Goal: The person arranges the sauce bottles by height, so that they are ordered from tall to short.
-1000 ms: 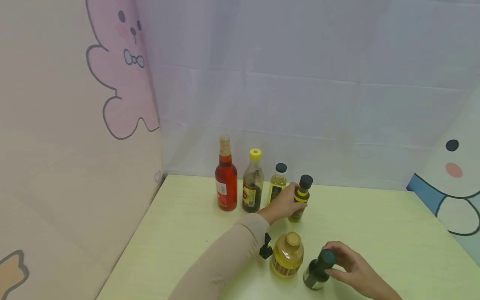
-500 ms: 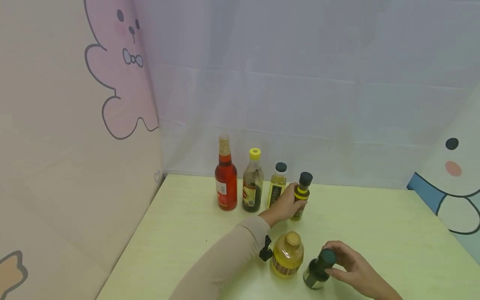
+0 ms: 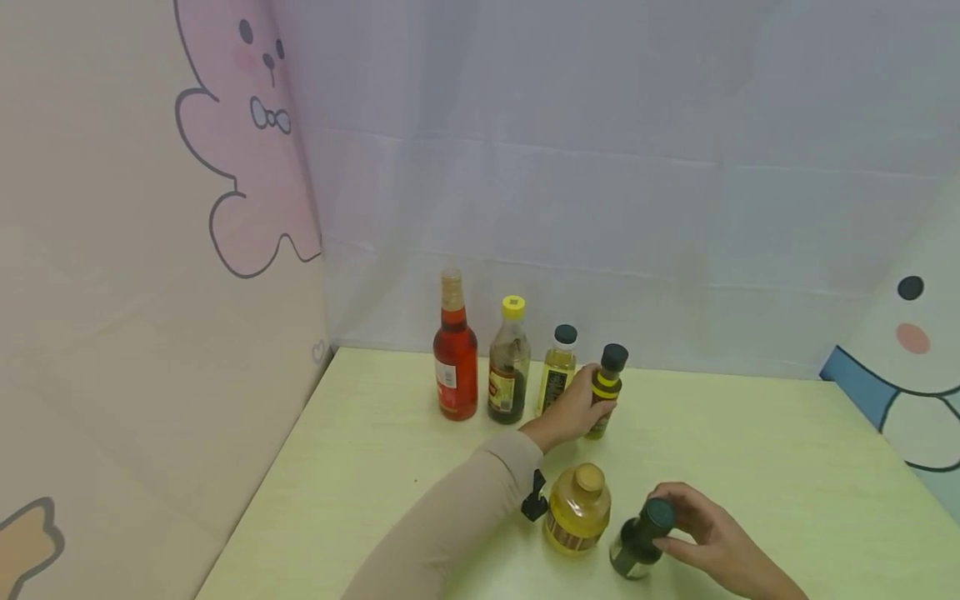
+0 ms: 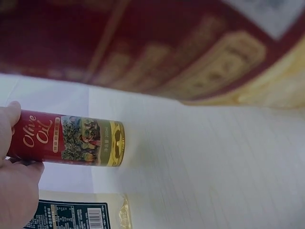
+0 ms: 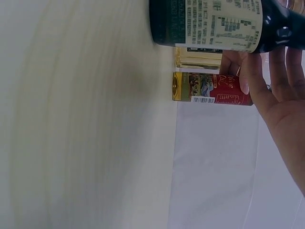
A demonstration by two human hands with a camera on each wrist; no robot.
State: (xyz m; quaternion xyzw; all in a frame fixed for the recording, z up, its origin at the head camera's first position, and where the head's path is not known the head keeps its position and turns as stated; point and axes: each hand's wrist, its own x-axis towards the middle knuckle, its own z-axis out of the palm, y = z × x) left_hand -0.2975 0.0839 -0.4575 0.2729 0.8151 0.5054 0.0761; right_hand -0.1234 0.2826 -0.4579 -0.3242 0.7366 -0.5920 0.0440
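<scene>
My left hand (image 3: pixel 572 412) grips an olive oil bottle (image 3: pixel 607 385) with a black cap, at the right end of a row of bottles. In the left wrist view its red "Olive Oil" label (image 4: pixel 43 136) shows, with the thumb and fingers round its upper part. Near the front, my right hand (image 3: pixel 708 537) holds a dark green bottle (image 3: pixel 633 550) by the neck, thumb and fingers on either side. That bottle's pale printed label (image 5: pixel 223 24) faces the right wrist camera. Just left of it stands a round yellow oil bottle (image 3: pixel 577 512).
Left of the olive oil stand a small bottle of yellow oil (image 3: pixel 558 367), a yellow-capped bottle with dark liquid (image 3: pixel 508 375) and a tall red bottle (image 3: pixel 455 367). A light curtain (image 3: pixel 600 208) hangs behind the pale table (image 3: pixel 787 458). My left forearm (image 3: pixel 457 517) crosses its front.
The olive oil bottle has shifted slightly toward the back in my left hand. My right hand and the dark green bottle have stayed in place.
</scene>
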